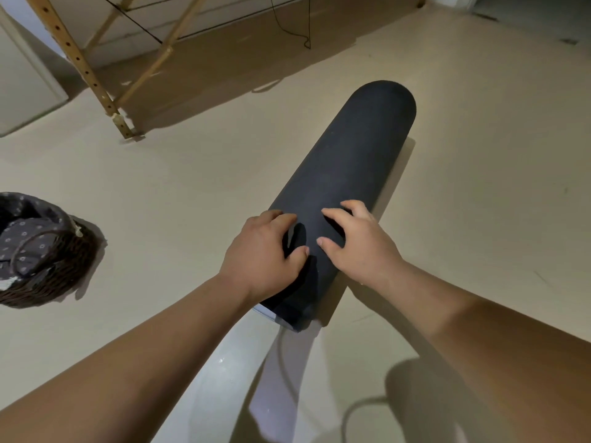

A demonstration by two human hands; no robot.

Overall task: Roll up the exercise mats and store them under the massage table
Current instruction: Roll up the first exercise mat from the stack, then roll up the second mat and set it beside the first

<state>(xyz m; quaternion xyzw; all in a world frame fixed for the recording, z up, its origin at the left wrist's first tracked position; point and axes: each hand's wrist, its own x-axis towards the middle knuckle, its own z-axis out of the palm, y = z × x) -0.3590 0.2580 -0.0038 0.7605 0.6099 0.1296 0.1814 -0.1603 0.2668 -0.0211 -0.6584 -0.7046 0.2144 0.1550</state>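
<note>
A dark exercise mat [351, 161], rolled into a thick cylinder, lies on the beige floor and points away toward the upper right. Both hands sit on its near end. My left hand [265, 251] grips the left side of the roll, fingers curled over the top and thumb against the mat. My right hand [355, 241] grips the right side with its fingers bent over the roll. The massage table's wooden legs [80, 62] stand at the upper left, with shaded floor beneath the table.
A dark wicker basket [41, 251] with a patterned cloth liner sits on the floor at the left. A black cable [303, 33] hangs down near the table at the top. A pale strip [224, 362] lies on the floor just below the roll.
</note>
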